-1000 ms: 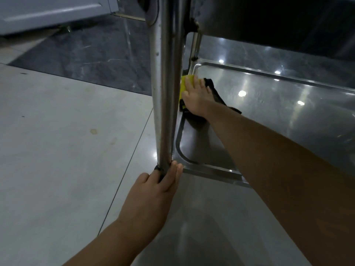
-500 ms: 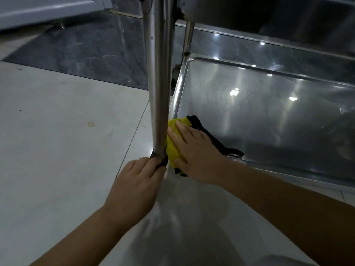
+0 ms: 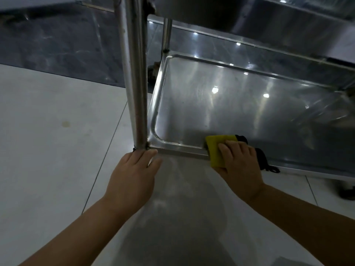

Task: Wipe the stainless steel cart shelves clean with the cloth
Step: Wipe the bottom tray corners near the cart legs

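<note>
The cart's bottom steel shelf is a shallow shiny tray with a raised rim. A yellow cloth with a black edge lies over the shelf's near rim, a little right of the corner. My right hand lies on the cloth with fingers bent over it, thumb under its near edge. My left hand rests with straight fingers against the near left corner, at the foot of the upright steel post.
A second thinner post stands at the shelf's far left corner. The shelf above overhangs at the top. Pale floor tiles spread to the left, dark marble tiles beyond. A caster shows at the right.
My right hand slid the cloth from the far left corner back to the near left corner, then rightward along the near rim. The left hand stayed at the post's foot.
</note>
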Motion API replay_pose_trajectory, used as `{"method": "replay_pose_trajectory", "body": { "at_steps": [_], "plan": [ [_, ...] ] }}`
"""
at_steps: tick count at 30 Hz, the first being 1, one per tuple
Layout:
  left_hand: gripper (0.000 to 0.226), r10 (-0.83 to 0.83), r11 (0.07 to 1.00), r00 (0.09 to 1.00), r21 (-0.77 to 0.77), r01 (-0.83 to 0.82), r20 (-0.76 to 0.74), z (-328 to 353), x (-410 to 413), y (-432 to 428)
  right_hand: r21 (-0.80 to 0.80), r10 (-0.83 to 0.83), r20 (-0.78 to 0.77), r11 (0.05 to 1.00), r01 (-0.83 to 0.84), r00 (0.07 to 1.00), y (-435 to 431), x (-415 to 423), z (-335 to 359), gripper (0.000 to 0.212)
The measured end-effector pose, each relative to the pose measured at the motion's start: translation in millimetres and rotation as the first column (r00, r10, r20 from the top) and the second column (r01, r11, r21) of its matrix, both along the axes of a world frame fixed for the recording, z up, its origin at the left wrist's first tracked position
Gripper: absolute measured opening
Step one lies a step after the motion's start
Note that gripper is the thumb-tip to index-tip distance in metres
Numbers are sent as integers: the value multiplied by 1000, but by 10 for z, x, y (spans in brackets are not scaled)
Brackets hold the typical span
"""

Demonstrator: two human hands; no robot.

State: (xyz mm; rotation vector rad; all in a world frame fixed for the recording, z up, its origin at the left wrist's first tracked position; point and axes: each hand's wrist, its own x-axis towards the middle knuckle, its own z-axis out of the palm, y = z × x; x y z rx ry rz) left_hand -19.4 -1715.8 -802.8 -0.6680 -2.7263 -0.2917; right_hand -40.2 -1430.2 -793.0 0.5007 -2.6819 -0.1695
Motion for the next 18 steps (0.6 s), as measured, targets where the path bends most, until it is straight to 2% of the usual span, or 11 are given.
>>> {"method": "replay_pose_trajectory", "body": {
  "at_steps": [2,5,9,13,16,18],
  "plan": [
    [38,12,1000,1000,7,-12,3,-5,15,-22,13,40,-3,999,-40,999,-287,-51,38,60],
    [36,37,999,999,8,-37,13,-25,54,-73,36,135,-37,990,-133,990,-912,-237,6,41],
    [32,102,994,993,29,-104,67,-25,82,-104,125,235,15,964,-235,972,-1323,-420,-19,48],
    [32,39,999,999,8,-40,30,109,37,96,104,262,7,960,-262,965,-809,-329,8,54],
    [38,-122,990,991,-72,118,-53,245,-78,453,109,217,53,969,-222,975,-165,-215,1,69],
    [41,-241,965,967,-130,230,-80,337,-202,785,118,176,59,976,-182,983,307,-119,24,72]
  ]
}}
